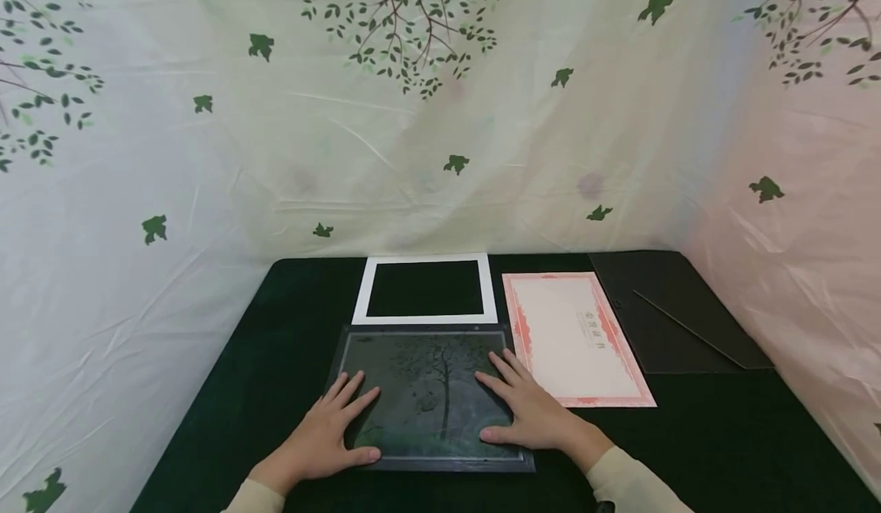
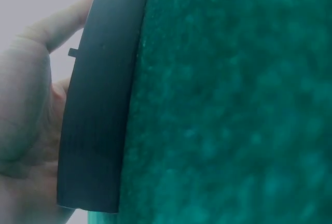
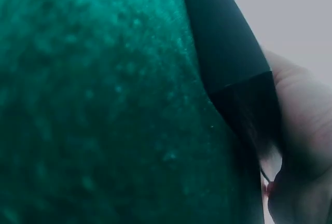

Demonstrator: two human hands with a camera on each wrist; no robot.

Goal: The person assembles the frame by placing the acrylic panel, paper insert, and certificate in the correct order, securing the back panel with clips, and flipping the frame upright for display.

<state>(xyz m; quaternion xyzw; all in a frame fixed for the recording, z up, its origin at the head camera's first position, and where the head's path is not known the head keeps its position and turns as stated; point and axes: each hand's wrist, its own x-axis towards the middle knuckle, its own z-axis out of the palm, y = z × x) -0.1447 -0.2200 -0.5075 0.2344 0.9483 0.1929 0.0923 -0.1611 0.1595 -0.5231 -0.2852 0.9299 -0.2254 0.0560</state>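
Observation:
A dark picture frame (image 1: pixel 454 465) lies flat on the table before me, with a glossy clear pane (image 1: pixel 406 413) in it that reflects the tree from the curtain. My left hand (image 1: pixel 323 430) rests on its left side, fingers spread and thumb near the lower edge. On the opposite side, my right hand (image 1: pixel 533 413) touches the pane with straight, spread fingers. The left wrist view has the frame's black side (image 2: pixel 101 110) beside the left hand (image 2: pixel 26 105). A corner of the frame (image 3: pixel 223 37) stands next to the right hand (image 3: pixel 306 115) in the right wrist view.
Behind the frame lies a white rectangular mat border (image 1: pixel 425 319). To the right is a certificate sheet (image 1: pixel 557 337) with a pink border, and beyond it a dark backing board (image 1: pixel 688 314) with a thin diagonal line. A leaf-printed curtain (image 1: pixel 413 138) surrounds the dark green tabletop (image 1: pixel 255 391).

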